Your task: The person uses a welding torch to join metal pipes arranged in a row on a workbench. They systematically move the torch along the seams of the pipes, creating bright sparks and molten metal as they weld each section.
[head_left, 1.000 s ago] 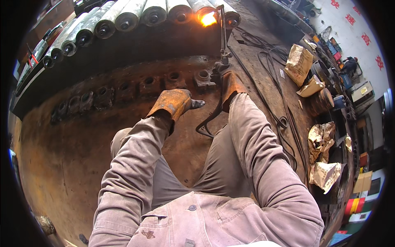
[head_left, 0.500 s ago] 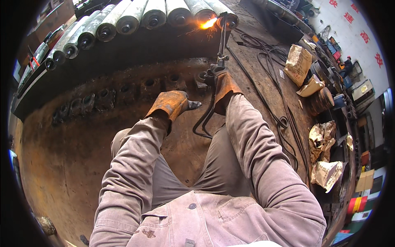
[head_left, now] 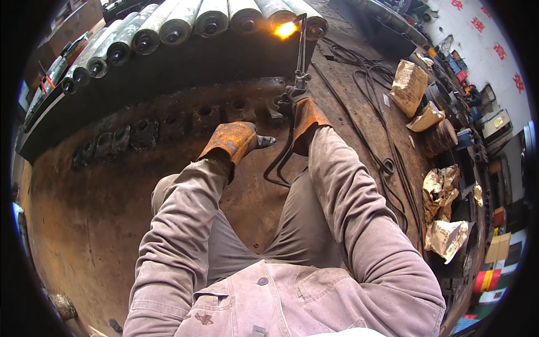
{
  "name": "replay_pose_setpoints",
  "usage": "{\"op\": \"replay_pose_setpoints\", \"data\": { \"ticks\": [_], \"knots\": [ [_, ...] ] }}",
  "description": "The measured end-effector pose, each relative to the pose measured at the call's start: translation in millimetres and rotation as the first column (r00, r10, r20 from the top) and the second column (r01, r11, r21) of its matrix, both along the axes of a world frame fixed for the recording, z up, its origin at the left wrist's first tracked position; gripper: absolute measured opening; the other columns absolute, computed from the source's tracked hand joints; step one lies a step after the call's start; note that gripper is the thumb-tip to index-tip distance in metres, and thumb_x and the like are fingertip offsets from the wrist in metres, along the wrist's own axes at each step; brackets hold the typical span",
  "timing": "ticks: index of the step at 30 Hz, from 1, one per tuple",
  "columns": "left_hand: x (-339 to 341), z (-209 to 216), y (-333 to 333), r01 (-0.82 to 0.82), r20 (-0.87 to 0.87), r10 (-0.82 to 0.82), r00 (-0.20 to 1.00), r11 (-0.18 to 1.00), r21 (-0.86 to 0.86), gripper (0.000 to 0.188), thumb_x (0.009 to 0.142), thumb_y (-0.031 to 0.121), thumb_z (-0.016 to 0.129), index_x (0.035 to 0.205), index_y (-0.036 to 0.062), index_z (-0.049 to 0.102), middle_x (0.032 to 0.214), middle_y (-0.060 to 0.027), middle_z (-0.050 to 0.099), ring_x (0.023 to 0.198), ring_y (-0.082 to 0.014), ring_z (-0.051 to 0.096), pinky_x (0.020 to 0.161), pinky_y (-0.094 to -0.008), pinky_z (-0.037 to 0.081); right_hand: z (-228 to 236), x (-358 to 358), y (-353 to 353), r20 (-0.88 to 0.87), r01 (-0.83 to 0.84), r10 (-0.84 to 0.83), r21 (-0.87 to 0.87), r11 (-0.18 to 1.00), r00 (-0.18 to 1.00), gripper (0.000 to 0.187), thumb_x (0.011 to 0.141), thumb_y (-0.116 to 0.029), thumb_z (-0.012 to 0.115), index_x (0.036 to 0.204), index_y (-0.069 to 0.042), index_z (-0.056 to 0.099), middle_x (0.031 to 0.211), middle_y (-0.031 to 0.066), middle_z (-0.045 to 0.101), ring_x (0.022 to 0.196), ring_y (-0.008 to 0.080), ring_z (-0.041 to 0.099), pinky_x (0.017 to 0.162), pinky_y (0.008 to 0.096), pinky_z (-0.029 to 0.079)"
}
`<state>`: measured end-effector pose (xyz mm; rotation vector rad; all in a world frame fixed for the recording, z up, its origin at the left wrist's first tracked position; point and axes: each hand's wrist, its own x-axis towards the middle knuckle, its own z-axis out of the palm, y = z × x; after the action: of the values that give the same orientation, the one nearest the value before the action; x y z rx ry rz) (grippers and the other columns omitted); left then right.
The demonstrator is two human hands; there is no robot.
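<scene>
My right hand (head_left: 296, 95), in a work glove with an orange leather cuff, is closed around a cutting torch (head_left: 301, 59). Its long tubes reach away from me, and a bright flame (head_left: 286, 30) burns beside the bent tip. That flame lies against the end of a grey steel roller (head_left: 277, 12), one of several in a row; glare hides the exact contact. To the left, my left hand (head_left: 238, 140) wears a similar glove, with one dark digit stretched rightward. Its other fingers are hidden, as is anything in them. Dark hoses (head_left: 279, 168) hang below the torch.
Several dark blocks with holes (head_left: 206, 112) line the rusty steel surface (head_left: 112, 224) before the rollers. Black hoses (head_left: 377, 112) run along the right. Beyond them are torn paper bags (head_left: 408, 84) and a rusty cylinder (head_left: 439, 138). A short cylinder (head_left: 63, 307) sits at lower left.
The flame has turned from an orange streak with flying sparks into a rounder, yellower glow. The torch's front end has shifted slightly left. My left hand looks the same.
</scene>
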<state>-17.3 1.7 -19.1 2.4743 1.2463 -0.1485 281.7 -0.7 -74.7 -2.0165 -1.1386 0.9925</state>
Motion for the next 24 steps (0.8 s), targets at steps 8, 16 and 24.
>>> {"op": "replay_pose_setpoints", "data": {
  "ticks": [8, 16, 24],
  "knots": [
    [-1, 23, 7, -0.104, 0.019, 0.109, 0.994, 0.981, -0.163, 0.101, 0.116, 0.097, 0.074, 0.169, 0.0121, 0.088, 0.171, -0.0227, 0.087, 0.162, -0.0476, 0.080, 0.135, -0.0573, 0.063, 2, -4, 20, -0.073, 0.047, -0.043, 0.046, 0.998, 0.996, 0.054, 0.132, -0.052, 0.066, 0.167, -0.015, 0.085, 0.155, 0.0150, 0.089, 0.149, 0.0407, 0.084, 0.130, 0.0516, 0.062],
    [-45, 26, 39, -0.400, 0.256, 0.395, 0.883, 0.916, -0.034, 0.095, 0.121, 0.095, 0.068, 0.163, 0.0120, 0.089, 0.163, -0.0194, 0.089, 0.155, -0.0487, 0.081, 0.134, -0.0577, 0.060, 0, -14, 36, -0.162, 0.090, -0.080, 0.056, 0.994, 0.984, 0.055, 0.132, -0.054, 0.066, 0.165, -0.014, 0.087, 0.152, 0.0154, 0.091, 0.146, 0.0411, 0.086, 0.129, 0.0523, 0.063],
    [-43, 23, 50, -0.434, 0.099, 0.437, 0.894, 0.899, -0.059, 0.099, 0.119, 0.100, 0.067, 0.154, 0.0113, 0.093, 0.160, -0.0190, 0.089, 0.154, -0.0448, 0.080, 0.135, -0.0584, 0.059, -2, -14, 47, -0.200, 0.105, -0.091, 0.059, 0.993, 0.976, 0.056, 0.131, -0.055, 0.066, 0.163, -0.013, 0.088, 0.149, 0.0157, 0.092, 0.144, 0.0416, 0.087, 0.127, 0.0530, 0.064]
  ]
}}
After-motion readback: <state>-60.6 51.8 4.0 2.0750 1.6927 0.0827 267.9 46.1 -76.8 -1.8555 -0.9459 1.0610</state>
